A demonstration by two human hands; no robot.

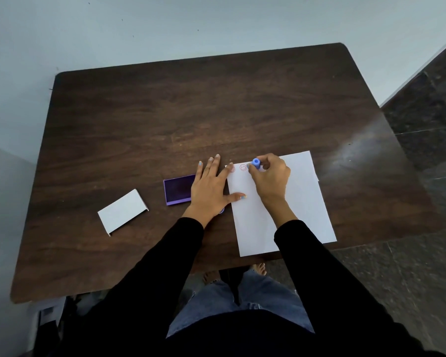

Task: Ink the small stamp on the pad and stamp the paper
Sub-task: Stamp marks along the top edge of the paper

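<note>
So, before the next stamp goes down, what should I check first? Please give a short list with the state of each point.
1. Small stamp gripped by right hand: ok.
2. Left hand flat, steadying paper edge: ok.
3. Free paper right of the two smiley prints: ok.
4. Ink pad uncovered, lid set aside: ok.
5. Stamp face freshly inked: cannot tell.
6. Stamp touching paper: cannot tell.

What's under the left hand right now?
The left hand lies flat across the paper's left edge and the ink pad's right end. A small blue thing peeks out at the wrist; the rest is covered.
</note>
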